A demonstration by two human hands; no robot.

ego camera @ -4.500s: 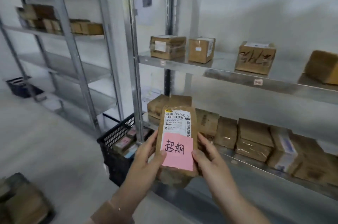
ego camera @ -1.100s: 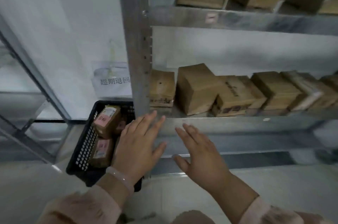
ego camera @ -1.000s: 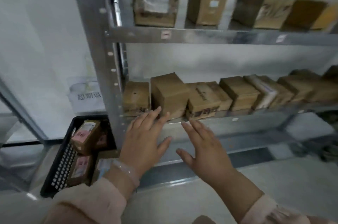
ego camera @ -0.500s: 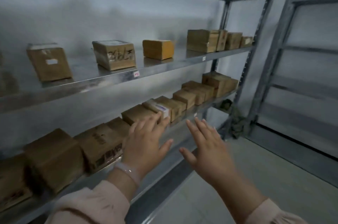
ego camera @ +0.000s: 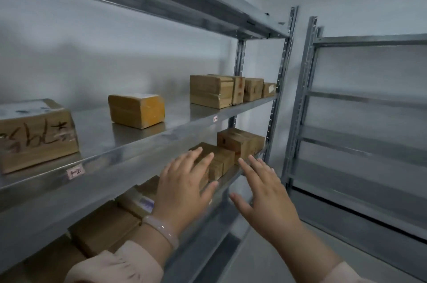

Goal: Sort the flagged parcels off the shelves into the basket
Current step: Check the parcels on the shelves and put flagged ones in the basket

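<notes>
1 head-worn view is given: the shelves [ego camera: 184, 118] are seen close up, obliquely, toward their right end.

The person is wearing soft-looking, pale pink fabric on both arms. Behind the left grip [ego camera: 182, 192], the left sleeve [ego camera: 115, 266] is ending in a loose, rumpled cuff, and a smooth, milky, translucent bangle [ego camera: 163, 231] is circling the wrist, glinting with small highlights. Behind the right grip [ego camera: 265, 199], the right sleeve [ego camera: 344, 274] is showing the same pale pink with a gathered edge.
</notes>
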